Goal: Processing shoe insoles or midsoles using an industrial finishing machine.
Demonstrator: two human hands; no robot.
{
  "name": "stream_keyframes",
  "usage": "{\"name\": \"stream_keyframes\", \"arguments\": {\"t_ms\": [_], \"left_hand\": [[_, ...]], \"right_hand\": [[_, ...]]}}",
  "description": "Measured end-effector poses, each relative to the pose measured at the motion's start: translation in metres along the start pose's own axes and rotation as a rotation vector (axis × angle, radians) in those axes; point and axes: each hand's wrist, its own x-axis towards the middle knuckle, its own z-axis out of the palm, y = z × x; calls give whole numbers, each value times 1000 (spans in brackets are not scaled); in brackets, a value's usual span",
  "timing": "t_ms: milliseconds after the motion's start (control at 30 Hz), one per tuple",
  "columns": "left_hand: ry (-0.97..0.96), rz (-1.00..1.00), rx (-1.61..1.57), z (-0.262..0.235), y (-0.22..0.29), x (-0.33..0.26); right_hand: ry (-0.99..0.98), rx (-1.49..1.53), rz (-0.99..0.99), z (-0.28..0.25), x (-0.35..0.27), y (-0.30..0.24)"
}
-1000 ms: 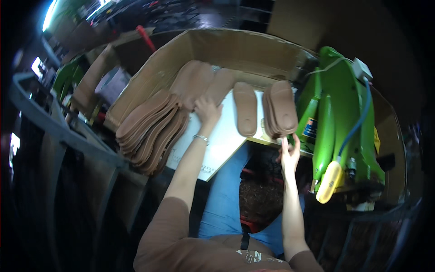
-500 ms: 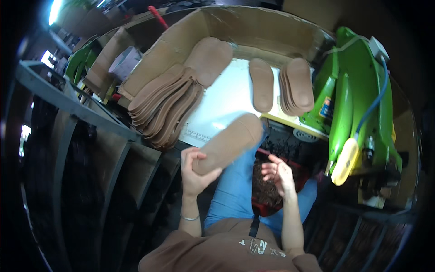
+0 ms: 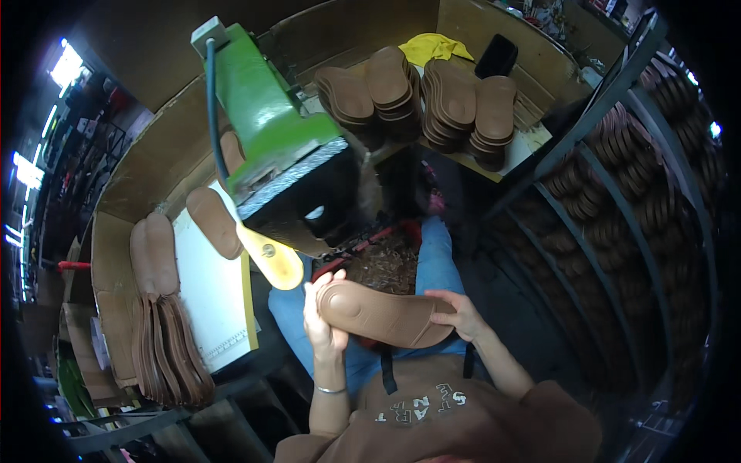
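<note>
Both hands hold a brown shoe footbed with a rounded raised patch near its left end. It lies roughly level above my lap. My left hand grips the rounded left end, its fingers up behind the edge. At the other end, my right hand pinches the footbed, thumb on top near a crosswise line. Just beyond it stands a green machine with a dark head and a yellow paddle-shaped part. Beneath the machine, a red bin holds brown shavings.
Several stacks of footbeds stand at the back right, beside a yellow cloth. To the left, a white board carries a single footbed and a leaning row of footbeds. A loaded metal rack stands at right.
My view has swung to the right, toward the machine. My right hand, apart and empty before, now grips the footbed's free end. The footbed has come nearer my body and lies more crosswise.
</note>
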Motion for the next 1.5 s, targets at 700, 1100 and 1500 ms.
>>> {"name": "stream_keyframes", "arguments": {"t_ms": [700,1100,1500], "left_hand": [[-155,264,978,55,9,-2],[-188,263,575,54,-7,2],[-258,339,618,33,39,2]], "right_hand": [[-135,-218,109,48,-17,32],[351,83,-275,-26,4,-81],[117,120,-489,-5,121,-136]]}}
